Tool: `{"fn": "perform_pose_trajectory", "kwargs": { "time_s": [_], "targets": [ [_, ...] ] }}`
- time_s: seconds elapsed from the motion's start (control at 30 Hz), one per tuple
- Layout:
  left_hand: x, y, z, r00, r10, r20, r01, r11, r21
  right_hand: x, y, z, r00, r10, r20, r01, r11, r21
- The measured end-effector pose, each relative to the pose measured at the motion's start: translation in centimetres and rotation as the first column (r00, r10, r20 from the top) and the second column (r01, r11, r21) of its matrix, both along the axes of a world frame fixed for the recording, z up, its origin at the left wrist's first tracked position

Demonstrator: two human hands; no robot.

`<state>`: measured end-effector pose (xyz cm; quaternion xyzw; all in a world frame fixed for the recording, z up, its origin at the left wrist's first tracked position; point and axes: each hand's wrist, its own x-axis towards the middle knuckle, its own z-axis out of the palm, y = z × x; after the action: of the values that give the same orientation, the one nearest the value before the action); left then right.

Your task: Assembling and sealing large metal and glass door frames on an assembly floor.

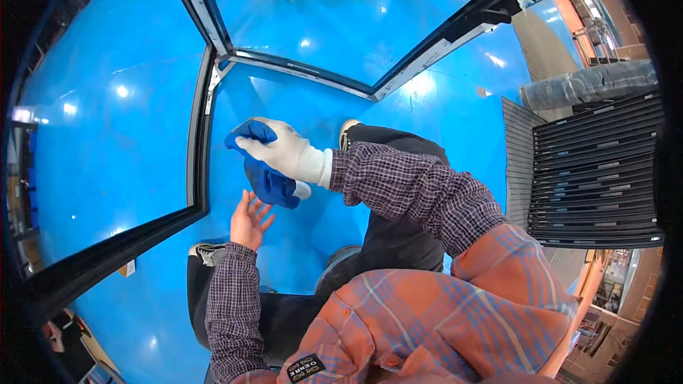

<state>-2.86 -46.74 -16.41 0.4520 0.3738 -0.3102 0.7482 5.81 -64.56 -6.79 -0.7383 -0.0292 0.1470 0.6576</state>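
Note:
My right hand point(281, 148) wears a white work glove with a blue coated palm and fingers. It is closed on a second work glove point(269, 186), blue with a bit of white showing, which hangs below its fingers. Bare, my left hand point(249, 222) is just below that hanging glove, its fingers spread and apart. Whether the left fingertips touch the glove is hard to make out. Both forearms are covered by dark checked sleeves.
Dark window or door frames point(302, 73) stand around me on the shiny blue floor point(135, 142). On the right lies a stack of black slatted strips point(594, 178), with a plastic-wrapped roll point(590, 85) behind it. My dark-trousered legs are bent below my arms.

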Motion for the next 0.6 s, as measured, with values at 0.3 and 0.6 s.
{"fn": "perform_pose_trajectory", "kwargs": {
  "time_s": [0.3,0.6],
  "targets": [
    [-1.0,0.8,-3.2,0.984,0.155,0.085,-0.127,0.954,-0.273,0.1,-0.6,0.3,0.991,-0.057,-0.119,0.077,0.982,0.173],
    [0.1,1.0,-0.3,0.991,0.133,0.009,-0.116,0.892,-0.437,2.1,-1.9,-1.0,0.948,-0.279,-0.155,0.316,0.894,0.318]
  ]
}}
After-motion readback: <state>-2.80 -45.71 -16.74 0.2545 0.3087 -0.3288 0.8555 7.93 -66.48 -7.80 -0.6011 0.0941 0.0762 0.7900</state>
